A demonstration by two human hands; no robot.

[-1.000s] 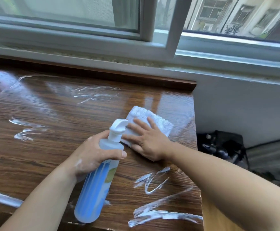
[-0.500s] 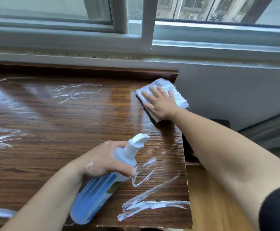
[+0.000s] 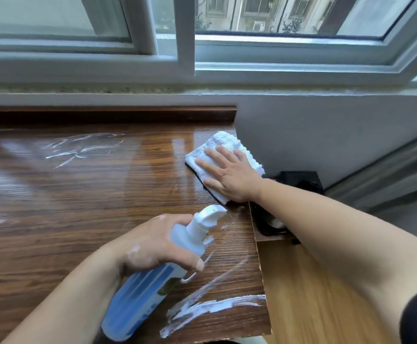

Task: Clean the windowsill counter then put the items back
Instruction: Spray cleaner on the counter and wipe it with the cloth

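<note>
Fingers [image 3: 214, 157] on one cloth [image 3: 223, 140], one bottle [image 3: 138, 301]

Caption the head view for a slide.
Right hand presses a white cloth flat on the wooden counter; left hand grips a blue spray bottle.

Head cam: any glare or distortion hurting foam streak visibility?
Head view: window glare washes the glossy counter at left and centre, fading the far foam streaks; the near foam streaks read clearly; fisheye bows the window frame; no obvious blur on the cloth.
</note>
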